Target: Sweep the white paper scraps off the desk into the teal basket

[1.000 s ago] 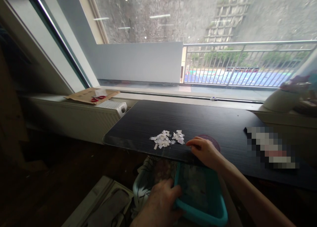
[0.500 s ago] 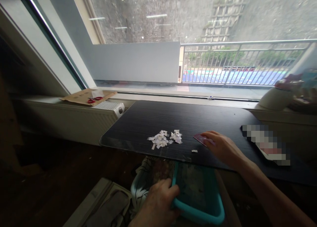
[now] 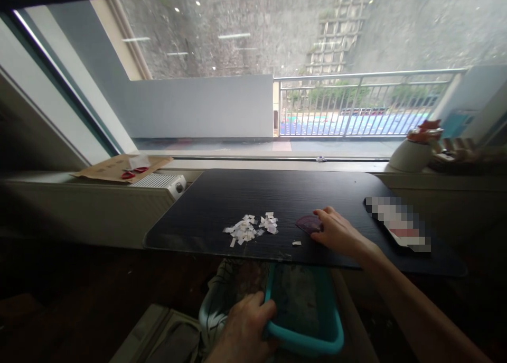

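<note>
On the dark tabletop point(image 3: 253, 188), my right hand point(image 3: 335, 231) grips the right end of a translucent purple protractor point(image 3: 307, 224) between thumb and fingers. The protractor's curved side shows; its right end is hidden by my fingers. To the left lies a heap of small white paper scraps point(image 3: 243, 230), with a smaller cluster point(image 3: 270, 223) beside it. One loose scrap point(image 3: 297, 243) rests near the front edge, just left of my thumb. Below the table edge, my left hand point(image 3: 247, 323) is closed around the rim of a teal plastic bin point(image 3: 301, 344).
A pixelated flat object point(image 3: 396, 225) lies at the table's right. Red scissors point(image 3: 134, 171) rest on brown paper point(image 3: 106, 167) by the radiator point(image 3: 162, 186). A white pot point(image 3: 412, 154) stands on the sill. A light-coloured case point(image 3: 154, 331) is at lower left.
The camera view has shifted. My right hand's fingers have spread wider around the protractor, showing more of its curved shape. My left hand keeps its hold on the bin's rim.
</note>
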`<state>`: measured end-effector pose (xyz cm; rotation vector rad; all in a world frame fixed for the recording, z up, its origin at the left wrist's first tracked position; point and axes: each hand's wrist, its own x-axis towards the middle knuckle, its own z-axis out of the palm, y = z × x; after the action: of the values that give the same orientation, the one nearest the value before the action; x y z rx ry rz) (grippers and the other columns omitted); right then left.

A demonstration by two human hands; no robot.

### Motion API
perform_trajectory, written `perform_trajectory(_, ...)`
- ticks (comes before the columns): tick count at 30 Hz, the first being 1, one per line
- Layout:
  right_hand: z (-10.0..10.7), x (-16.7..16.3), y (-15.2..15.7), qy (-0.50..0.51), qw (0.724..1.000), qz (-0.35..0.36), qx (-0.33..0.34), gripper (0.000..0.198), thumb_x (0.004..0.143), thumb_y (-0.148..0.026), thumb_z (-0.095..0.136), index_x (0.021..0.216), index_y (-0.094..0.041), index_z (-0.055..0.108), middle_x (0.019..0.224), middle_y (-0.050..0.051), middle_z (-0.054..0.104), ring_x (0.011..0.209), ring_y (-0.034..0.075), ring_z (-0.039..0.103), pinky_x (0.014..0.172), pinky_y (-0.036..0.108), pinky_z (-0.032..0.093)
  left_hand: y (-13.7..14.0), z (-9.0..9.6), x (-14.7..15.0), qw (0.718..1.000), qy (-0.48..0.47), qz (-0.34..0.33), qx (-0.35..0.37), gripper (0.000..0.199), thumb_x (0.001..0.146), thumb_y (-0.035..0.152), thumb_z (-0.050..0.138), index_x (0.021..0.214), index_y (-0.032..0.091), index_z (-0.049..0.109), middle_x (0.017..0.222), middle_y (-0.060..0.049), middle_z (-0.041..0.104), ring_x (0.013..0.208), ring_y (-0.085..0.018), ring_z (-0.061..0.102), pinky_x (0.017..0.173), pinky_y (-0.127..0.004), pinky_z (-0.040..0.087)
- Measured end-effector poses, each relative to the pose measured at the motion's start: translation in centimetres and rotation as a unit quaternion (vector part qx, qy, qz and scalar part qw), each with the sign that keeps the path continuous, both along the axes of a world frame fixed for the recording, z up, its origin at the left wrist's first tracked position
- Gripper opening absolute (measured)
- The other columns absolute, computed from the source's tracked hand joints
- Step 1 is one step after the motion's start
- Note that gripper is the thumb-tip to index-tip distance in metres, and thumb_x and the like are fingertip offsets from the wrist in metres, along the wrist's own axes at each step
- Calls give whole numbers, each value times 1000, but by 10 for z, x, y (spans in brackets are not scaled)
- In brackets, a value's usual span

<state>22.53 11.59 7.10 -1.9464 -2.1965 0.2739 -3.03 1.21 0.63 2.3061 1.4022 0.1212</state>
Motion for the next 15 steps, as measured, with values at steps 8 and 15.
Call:
perform_trajectory(8,-20,0,-24,171,977,88,94,28,91,-18,40,111,-20,59,105,6,62,85,17,60,75,27,46,0,5,-9,1000,-19,0,6,18,60,14,62,72,20,51,81,0,54,76,-18,52,62,-25,32)
perform_trajectory(15,-18,4,-71,207,959,185,60,26,95,-20,38,109,-23,60,96,5,64,87,16,59,77,28,47,-4,11,-9,999,-51,15,11,19,61,14,65,72,20,51,79,1,53,78,-18,52,64,-25,32)
